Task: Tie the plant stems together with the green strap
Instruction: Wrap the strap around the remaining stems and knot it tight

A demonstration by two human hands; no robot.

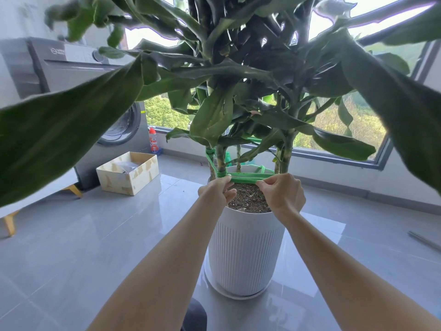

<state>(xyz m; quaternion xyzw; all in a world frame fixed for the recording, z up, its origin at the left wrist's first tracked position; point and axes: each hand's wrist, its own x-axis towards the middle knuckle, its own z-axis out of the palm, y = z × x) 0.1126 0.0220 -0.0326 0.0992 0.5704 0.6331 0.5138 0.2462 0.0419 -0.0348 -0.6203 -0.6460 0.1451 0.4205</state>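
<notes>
Plant: a tall houseplant with long, dark green strap-shaped leaves point(238, 68) fills the upper view, in front of a wide window point(358, 130).
Floor: glossy grey tiles point(71, 247) carry everything here.
Washer: a grey front-loading washing machine point(59, 75) stands at the left against the wall.
Pot: a white, vertically ribbed cylindrical plastic pot point(243, 254) stands upright on a shallow white saucer point(238, 296). It is filled nearly to the rim with dark, gritty soil point(250, 199), out of which the stems rise.
Box: an open, pale cardboard box with torn tape patches point(128, 180) sits on the floor just in front of the washer. Something clear and crumpled lies inside; what it is cannot be told.
Stems: pale green, ringed plant stems stand at the left point(220, 158) and right point(285, 151) of the pot, apart from each other.
Strap: the flat bright green strap point(245, 177) is wound round the left stem in two places and runs level over the soil between the two hands. A second length runs behind it toward the right stems.
Left grip: the left hand point(218, 191) pinches the strap just beside the wound left stem, fingers curled.
Right grip: the right hand point(281, 194) pinches the strap's other end between thumb and forefinger, above the soil's right side.
Bottle: a red and white labelled plastic bottle point(154, 144) stands beside the washer, under the window.
</notes>
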